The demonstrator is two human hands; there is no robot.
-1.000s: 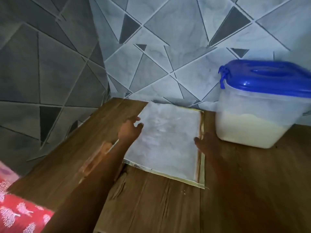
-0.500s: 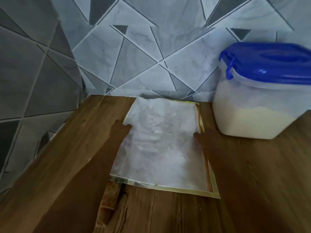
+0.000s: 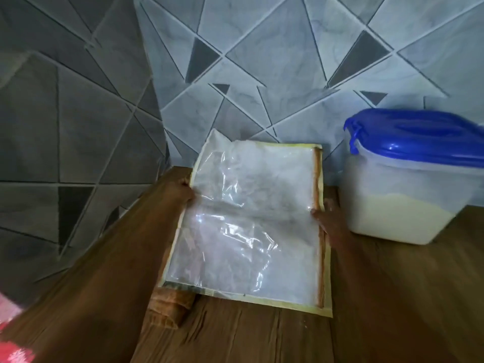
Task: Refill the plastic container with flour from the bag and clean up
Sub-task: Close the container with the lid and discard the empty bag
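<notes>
So the bag [image 3: 248,231] looks pretty much flat and empty, just clear crinkly plastic with a yellowish border and a brown strip down its right side. It's on the counter [image 3: 392,310] in the corner, left of the container [image 3: 408,200] and not quite touching it. The near half lies flat on the wood. The far half is bent up and leans toward the tiled wall [image 3: 262,61], with its top left corner poking highest.

The left hand [image 3: 186,192] is at the bag's left edge, right where it bends, and it seems to be gripping that edge with the fingers curled onto the plastic. The right hand [image 3: 324,224] is at the right edge, touching the brown strip. It's dark and blurry there, so I can't tell if it's pinching or just pressing.

The container sits by the wall with its blue lid [image 3: 419,137] on, and the flour [image 3: 387,218] fills roughly the lower half.

There's a paler patch [image 3: 170,307] in the wood at the bag's near left corner, and a bit of red patterned cloth [image 3: 13,347] bottom left.
</notes>
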